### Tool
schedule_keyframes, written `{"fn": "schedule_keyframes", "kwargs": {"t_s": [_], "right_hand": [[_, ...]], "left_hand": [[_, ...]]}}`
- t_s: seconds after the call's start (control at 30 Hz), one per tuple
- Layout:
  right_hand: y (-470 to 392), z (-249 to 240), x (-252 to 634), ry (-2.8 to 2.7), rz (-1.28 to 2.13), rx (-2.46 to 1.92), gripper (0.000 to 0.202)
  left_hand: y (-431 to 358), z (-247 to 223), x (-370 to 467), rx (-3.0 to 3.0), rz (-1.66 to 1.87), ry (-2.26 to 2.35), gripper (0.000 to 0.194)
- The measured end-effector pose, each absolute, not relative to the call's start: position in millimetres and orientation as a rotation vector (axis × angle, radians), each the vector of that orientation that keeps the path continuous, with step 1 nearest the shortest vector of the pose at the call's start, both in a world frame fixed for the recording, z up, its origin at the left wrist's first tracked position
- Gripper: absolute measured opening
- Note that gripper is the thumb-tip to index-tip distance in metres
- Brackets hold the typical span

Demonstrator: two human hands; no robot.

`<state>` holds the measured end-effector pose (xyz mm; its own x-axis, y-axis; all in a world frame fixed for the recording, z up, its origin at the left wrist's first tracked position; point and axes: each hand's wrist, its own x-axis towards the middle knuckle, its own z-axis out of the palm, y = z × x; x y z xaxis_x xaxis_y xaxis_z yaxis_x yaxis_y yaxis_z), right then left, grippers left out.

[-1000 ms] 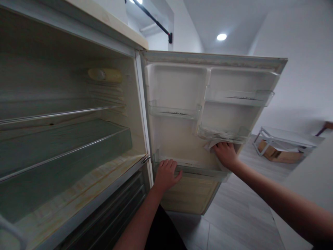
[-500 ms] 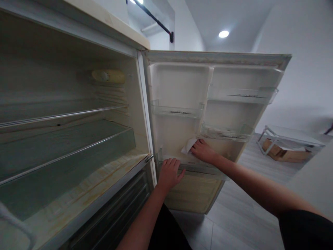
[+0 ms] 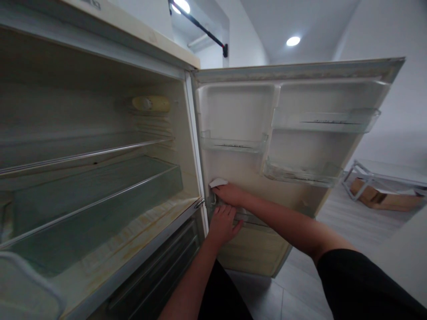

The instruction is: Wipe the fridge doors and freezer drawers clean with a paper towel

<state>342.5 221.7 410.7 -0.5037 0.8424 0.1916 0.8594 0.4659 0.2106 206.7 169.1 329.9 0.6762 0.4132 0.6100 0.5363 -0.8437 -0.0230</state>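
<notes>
Right hand: your right hand (image 3: 229,194) is closed on a white cloth (image 3: 218,182), fingers bent toward the hinge side.
White cloth: between your fingers and the fridge door's inner face (image 3: 240,171), just above the lowest door bin (image 3: 255,218); probably pinched thin to reach the narrow corner.
Left hand: your left hand (image 3: 223,226) lies below the right, fingertips over the lowest bin's front, thumb apart; likely there to steady the door. How firmly it grips, you cannot tell from here.
Fridge door: swung wide, apparently so both arms can reach its inner side.
Other door bins: upper left bin (image 3: 233,144), upper right bin (image 3: 325,121) and middle right bin (image 3: 296,174), clear, fixed at staggered heights.
Fridge interior: glass shelf (image 3: 93,153) above a greenish drawer (image 3: 133,195); stained floor (image 3: 133,231) beneath.
Beyond the door: cardboard box (image 3: 387,198) under a white-framed stand (image 3: 396,171).
</notes>
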Motion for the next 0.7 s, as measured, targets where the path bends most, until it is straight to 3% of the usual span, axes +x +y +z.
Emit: {"fn": "schedule_keyframes", "kwargs": {"t_s": [0.2, 0.4, 0.6, 0.7], "right_hand": [[200.2, 404.9, 369.3, -2.782, -0.031, -1.56, 0.034], [142.7, 422.7, 419.1, -2.768, 0.254, -2.017, 0.03], [72.3, 431.4, 483.5, -2.433, 0.287, -2.578, 0.026], [59.2, 425.4, 504.3, -2.397, 0.302, -2.607, 0.021]], "left_hand": [[173.2, 331.2, 199.2, -2.709, -0.869, -0.703, 0.029], [173.7, 333.2, 198.5, -2.717, -0.855, -0.676, 0.028], [174.6, 332.2, 201.3, -2.707, -0.878, -0.674, 0.028], [174.2, 331.0, 204.0, -2.699, -0.873, -0.695, 0.029]]}}
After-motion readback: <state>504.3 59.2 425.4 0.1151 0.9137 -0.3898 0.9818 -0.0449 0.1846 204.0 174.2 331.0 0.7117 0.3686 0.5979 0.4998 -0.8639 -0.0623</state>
